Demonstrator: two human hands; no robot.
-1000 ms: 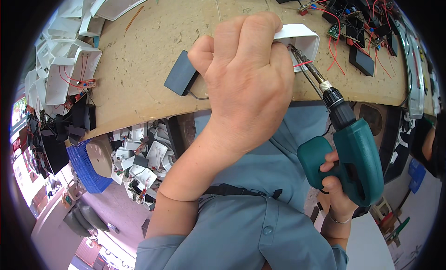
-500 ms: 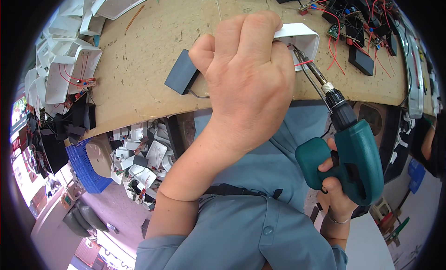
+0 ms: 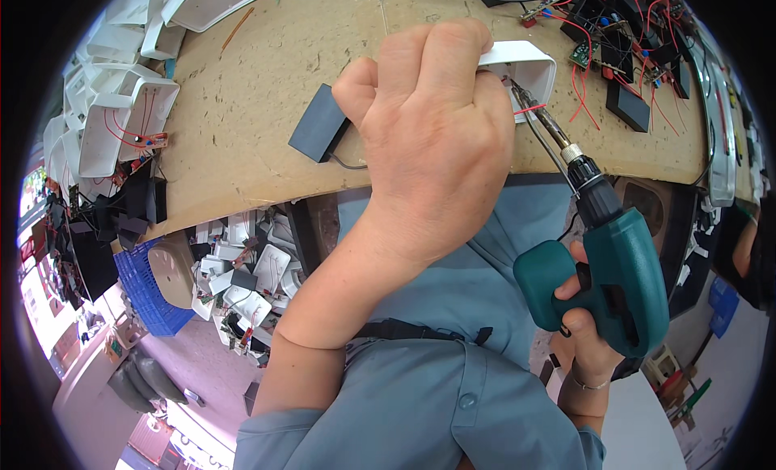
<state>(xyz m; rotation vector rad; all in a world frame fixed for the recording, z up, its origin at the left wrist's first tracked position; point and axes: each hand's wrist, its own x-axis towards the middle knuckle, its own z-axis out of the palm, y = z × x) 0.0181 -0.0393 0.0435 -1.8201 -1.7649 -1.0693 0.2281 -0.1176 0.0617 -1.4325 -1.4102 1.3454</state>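
My left hand (image 3: 440,134) is closed on a white plastic housing (image 3: 533,62) above the worktable, its knuckles hiding most of the part. A red wire (image 3: 529,109) sticks out of the housing's open side. In my right hand (image 3: 588,333) is a green soldering gun (image 3: 626,268), fingers wrapped round its handle. Its metal tip (image 3: 554,129), with a thin feed tube alongside, points up and left into the housing; whether it touches anything inside cannot be made out. Beside my left hand lies a dark grey box (image 3: 319,124) with a black cable running under my wrist.
White housings (image 3: 105,134) are stacked at the table's left edge. Dark boxes with circuit boards and red wires (image 3: 618,58) pile up at the far right. Below the table's front edge, more white parts (image 3: 246,284) fill a heap near a blue basket (image 3: 153,288).
Almost nothing differs. My left hand, the housing and the dark grey box appear shifted very slightly to the right; the soldering gun keeps its place against the housing.
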